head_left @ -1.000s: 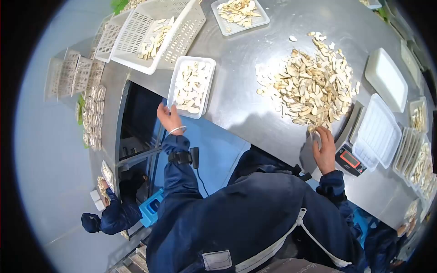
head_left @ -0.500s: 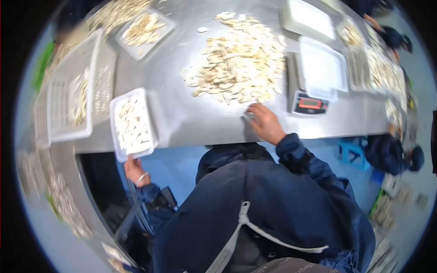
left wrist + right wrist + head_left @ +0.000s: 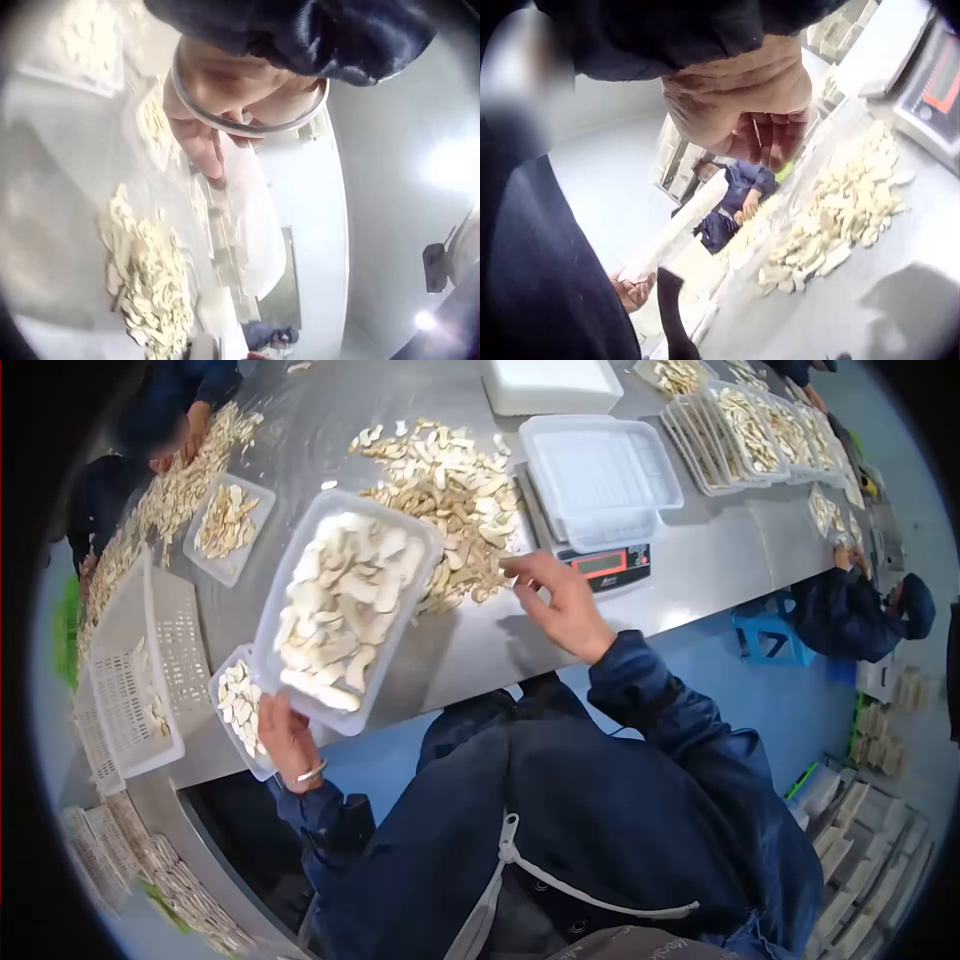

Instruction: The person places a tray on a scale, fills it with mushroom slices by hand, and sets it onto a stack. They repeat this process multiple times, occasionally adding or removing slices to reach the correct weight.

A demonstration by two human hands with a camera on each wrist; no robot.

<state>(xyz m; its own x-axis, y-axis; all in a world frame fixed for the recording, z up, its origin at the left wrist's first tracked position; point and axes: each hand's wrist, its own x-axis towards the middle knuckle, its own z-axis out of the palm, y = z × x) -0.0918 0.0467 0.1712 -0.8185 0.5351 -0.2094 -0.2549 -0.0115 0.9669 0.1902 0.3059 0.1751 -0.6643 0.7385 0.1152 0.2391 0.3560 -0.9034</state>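
Note:
My left hand [image 3: 287,740] grips the near left end of a translucent white plastic tray [image 3: 395,650] of pale mushroom slices [image 3: 350,600]. The tray is lifted and tilted above the table; in the right wrist view it shows edge-on, with the left hand [image 3: 635,292] at its lower end. Below it on the table edge sits another tray of slices [image 3: 237,710], partly covered. My right hand [image 3: 565,610], its fingers loosely bent with nothing between them, hovers beside the loose slice pile [image 3: 465,510], just short of the digital scale [image 3: 610,567].
An empty tray [image 3: 600,470] sits on the scale, and a stack of white trays [image 3: 550,385] stands behind it. Filled trays [image 3: 745,430] line the right side. At left are a perforated basket [image 3: 175,650] and a small tray of slices [image 3: 235,545]. Another person's hands [image 3: 190,435] work across the table.
My left hand has taken hold of the filled tray and raised it off the one below, toward the pile. The head view has turned; the right hand stays near the pile and scale.

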